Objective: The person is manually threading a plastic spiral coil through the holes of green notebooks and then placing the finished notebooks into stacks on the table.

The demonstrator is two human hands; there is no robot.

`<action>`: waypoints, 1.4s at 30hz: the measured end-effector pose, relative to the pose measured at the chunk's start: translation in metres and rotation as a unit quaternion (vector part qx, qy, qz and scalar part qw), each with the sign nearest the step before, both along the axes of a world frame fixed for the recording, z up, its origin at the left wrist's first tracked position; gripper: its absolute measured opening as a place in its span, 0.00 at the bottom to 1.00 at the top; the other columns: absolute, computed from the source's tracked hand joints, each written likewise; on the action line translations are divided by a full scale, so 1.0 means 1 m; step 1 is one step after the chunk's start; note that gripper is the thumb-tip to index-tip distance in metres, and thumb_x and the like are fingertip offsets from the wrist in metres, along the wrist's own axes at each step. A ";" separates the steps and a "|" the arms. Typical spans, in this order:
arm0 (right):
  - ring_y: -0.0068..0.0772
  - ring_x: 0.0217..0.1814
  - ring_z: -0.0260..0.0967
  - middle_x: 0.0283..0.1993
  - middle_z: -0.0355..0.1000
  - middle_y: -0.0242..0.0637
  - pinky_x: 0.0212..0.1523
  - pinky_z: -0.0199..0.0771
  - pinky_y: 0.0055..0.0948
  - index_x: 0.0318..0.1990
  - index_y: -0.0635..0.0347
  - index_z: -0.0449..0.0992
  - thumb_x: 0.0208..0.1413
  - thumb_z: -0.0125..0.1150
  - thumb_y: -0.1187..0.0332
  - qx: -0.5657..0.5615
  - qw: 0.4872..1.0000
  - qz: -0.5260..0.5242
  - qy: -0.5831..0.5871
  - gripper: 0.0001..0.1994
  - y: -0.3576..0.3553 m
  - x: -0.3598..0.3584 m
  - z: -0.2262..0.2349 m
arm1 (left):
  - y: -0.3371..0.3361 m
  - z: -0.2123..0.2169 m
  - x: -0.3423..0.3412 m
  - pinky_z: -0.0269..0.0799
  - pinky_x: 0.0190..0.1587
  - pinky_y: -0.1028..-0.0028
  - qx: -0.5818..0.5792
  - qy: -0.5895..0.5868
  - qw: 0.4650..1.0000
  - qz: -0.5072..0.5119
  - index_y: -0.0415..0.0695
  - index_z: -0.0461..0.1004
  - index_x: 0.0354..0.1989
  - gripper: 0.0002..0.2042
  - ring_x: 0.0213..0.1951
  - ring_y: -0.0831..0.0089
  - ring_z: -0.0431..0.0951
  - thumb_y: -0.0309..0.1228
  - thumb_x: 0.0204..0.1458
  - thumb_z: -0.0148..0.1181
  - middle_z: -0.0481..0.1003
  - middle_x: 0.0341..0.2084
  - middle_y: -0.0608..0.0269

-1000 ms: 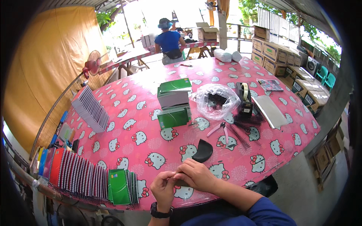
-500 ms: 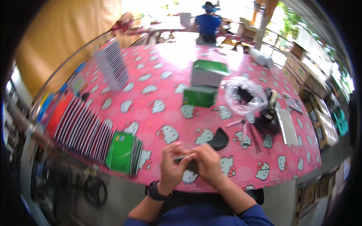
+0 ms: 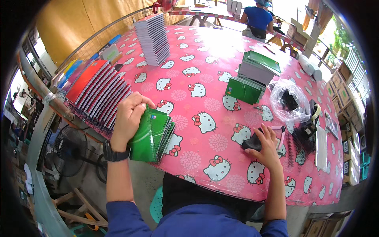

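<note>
At the near left table edge, my left hand point(image 3: 129, 118) has its fingers closed over the top corner of a green spiral notebook point(image 3: 143, 138). That notebook leans at the front of a row of similar green ones. Further right, my right hand point(image 3: 267, 147) lies over a small black curved piece point(image 3: 251, 143) on the table, touching it with the fingers stretched and apart. Part of the piece is hidden under the palm. Beside those fingers is a pink-handled tool point(image 3: 281, 136), next to dark wire spirals point(image 3: 290, 150).
Red-covered spiral notebooks point(image 3: 94, 93) line the left edge. A tall notebook stack point(image 3: 153, 41) stands at the far left, green notebooks point(image 3: 252, 73) at the back right. A clear plastic bag point(image 3: 304, 104) holds something black. A person in blue point(image 3: 258, 19) sits beyond the pink tablecloth point(image 3: 197, 154).
My hands have moved apart from the middle, where they held a small dark thing together. The left went to the green notebooks, the right onto the black piece. The view has shifted.
</note>
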State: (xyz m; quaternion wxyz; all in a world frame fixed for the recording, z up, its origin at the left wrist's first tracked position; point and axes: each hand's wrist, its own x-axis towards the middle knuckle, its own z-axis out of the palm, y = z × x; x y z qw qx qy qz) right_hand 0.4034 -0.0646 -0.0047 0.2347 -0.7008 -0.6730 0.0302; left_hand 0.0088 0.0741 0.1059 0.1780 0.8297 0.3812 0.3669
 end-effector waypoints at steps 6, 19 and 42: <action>0.53 0.66 0.49 0.66 0.55 0.44 0.63 0.45 0.49 0.53 0.53 0.71 0.37 0.70 0.51 -0.032 0.999 -0.011 -0.013 0.33 0.005 0.008 -0.013 | -0.014 -0.025 -0.012 0.68 0.41 0.71 0.075 -0.156 0.963 0.207 0.35 0.71 0.43 0.10 0.38 0.69 0.73 0.26 0.59 0.45 0.74 0.36 0.55; 0.51 0.60 0.54 0.58 0.62 0.44 0.58 0.56 0.46 0.49 0.61 0.71 0.38 0.70 0.51 0.001 0.997 -0.079 0.011 0.32 0.014 0.007 -0.011 | -0.077 -0.055 0.006 0.67 0.42 0.67 0.060 0.145 0.979 0.131 0.42 0.74 0.39 0.19 0.39 0.61 0.70 0.35 0.38 0.69 0.70 0.36 0.56; 0.46 0.40 0.70 0.33 0.72 0.42 0.40 0.71 0.41 0.34 0.59 0.72 0.45 0.63 0.70 0.166 0.986 -0.031 -0.009 0.09 0.157 0.028 0.027 | -0.099 -0.056 0.100 0.66 0.50 0.60 0.131 -0.120 0.983 -0.037 0.42 0.74 0.40 0.16 0.49 0.56 0.69 0.24 0.39 0.65 0.71 0.44 0.54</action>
